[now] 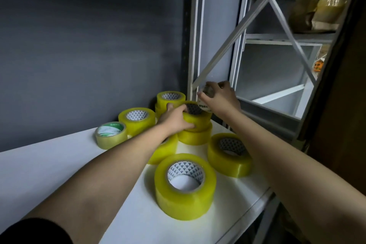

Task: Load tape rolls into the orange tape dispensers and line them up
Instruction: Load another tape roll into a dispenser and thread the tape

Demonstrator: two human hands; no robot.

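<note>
Several yellow tape rolls lie on a white shelf [59, 164]. My left hand [174, 118] grips the top roll [198, 118] of a two-roll stack; the lower roll [195, 136] sits under it. My right hand [219, 96] holds a pale, whitish roll [204, 105] tilted in the air near the shelf's back right corner. A big roll [184, 186] lies nearest me, another [229, 154] to its right. No orange dispenser is in view.
A smaller clear roll with a green core [111, 134] sits at the left, a yellow roll [136, 120] behind it, another stack [171, 100] at the back. Grey wall behind. White metal rack uprights [196, 45] and diagonal braces stand at right.
</note>
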